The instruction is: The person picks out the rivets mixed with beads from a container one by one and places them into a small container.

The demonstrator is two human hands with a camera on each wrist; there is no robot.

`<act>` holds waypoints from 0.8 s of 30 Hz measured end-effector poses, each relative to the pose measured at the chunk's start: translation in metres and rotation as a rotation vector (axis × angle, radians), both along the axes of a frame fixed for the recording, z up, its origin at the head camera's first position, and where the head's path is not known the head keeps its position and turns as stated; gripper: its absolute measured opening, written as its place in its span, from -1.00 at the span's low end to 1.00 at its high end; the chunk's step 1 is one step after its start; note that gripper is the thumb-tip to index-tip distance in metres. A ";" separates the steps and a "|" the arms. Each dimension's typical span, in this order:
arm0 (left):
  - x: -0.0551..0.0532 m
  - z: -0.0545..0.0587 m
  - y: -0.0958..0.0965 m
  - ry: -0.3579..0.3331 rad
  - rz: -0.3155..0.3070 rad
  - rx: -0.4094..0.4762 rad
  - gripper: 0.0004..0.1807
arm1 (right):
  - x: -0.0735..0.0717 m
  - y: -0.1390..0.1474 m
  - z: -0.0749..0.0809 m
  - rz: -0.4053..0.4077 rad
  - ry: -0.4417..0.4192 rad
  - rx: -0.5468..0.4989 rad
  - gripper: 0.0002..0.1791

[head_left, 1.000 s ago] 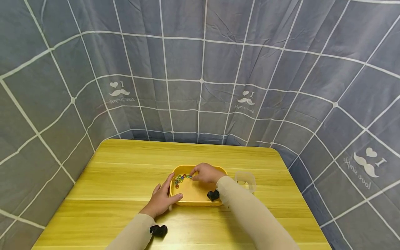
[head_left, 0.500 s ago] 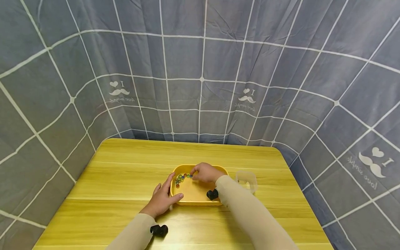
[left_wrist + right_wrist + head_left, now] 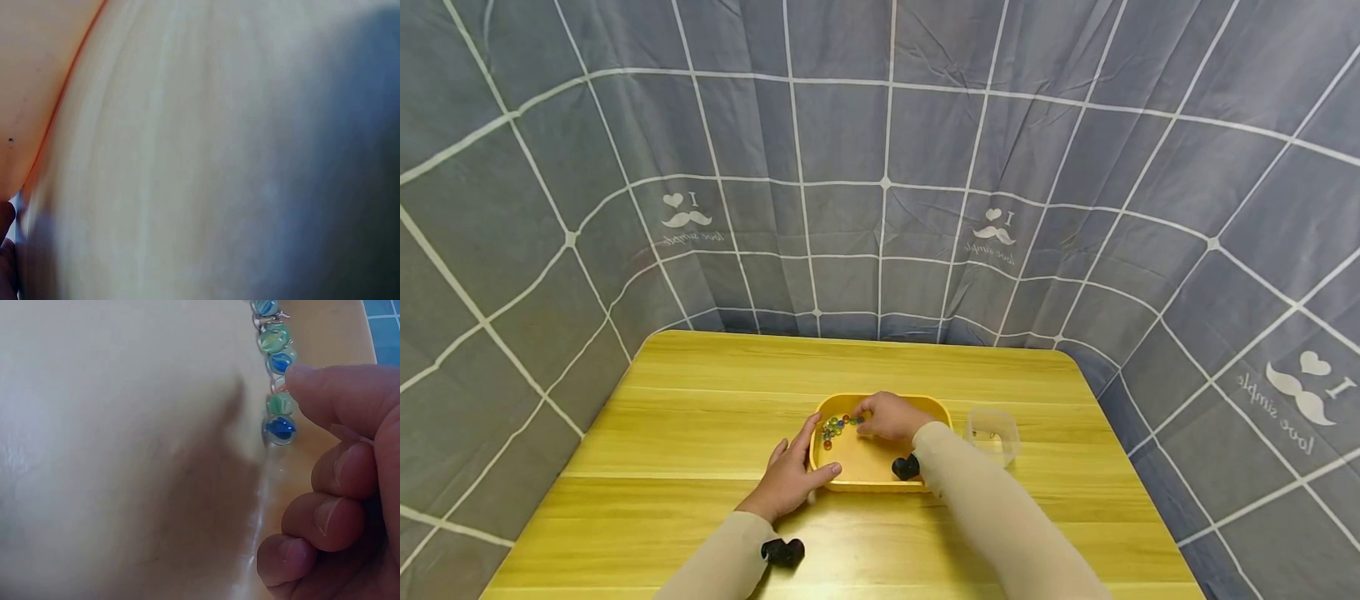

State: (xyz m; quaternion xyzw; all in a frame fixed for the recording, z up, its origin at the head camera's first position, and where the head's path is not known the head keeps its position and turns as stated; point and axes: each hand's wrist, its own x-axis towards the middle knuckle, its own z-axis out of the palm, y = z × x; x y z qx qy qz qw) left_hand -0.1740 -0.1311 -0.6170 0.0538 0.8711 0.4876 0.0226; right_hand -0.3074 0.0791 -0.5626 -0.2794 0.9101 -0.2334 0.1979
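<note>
A yellow tray (image 3: 880, 485) stands on the table with several coloured glass marbles (image 3: 833, 429) inside, gathered at its left end and along the far wall. My left hand (image 3: 786, 483) rests at the tray's near left corner, fingers along the left side and thumb over the near rim. My right hand (image 3: 891, 417) reaches into the tray at the far wall. In the right wrist view, one extended finger (image 3: 337, 394) has its tip right at the row, beside a blue marble (image 3: 281, 362). Three other fingers are bent below it; nothing shows held in them.
A clear plastic box (image 3: 992, 437) with a few small things in it stands just right of the tray, beside my right forearm. Under both lies the wooden table (image 3: 715, 417), backed and flanked by a grey checked curtain (image 3: 842, 225).
The right hand stays at the far wall and shifts only slightly beside the marbles. My left hand keeps its place on the tray. The head view has tipped a little.
</note>
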 end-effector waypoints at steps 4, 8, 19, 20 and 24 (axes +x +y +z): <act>0.001 0.001 0.000 -0.004 -0.003 0.001 0.05 | 0.000 0.000 -0.004 -0.004 -0.004 -0.009 -0.64; 0.001 0.003 0.000 -0.005 -0.006 -0.004 0.05 | -0.001 0.001 -0.007 0.000 -0.007 -0.024 -0.63; 0.001 0.000 -0.003 -0.018 -0.002 -0.020 0.07 | 0.003 -0.006 -0.007 0.033 -0.025 -0.056 -0.57; 0.001 0.000 -0.003 -0.017 -0.001 -0.019 0.06 | 0.004 -0.007 -0.007 0.035 -0.024 -0.058 -0.57; 0.000 -0.002 -0.005 -0.002 -0.005 -0.029 0.07 | 0.004 -0.009 -0.010 0.037 -0.032 -0.071 -0.57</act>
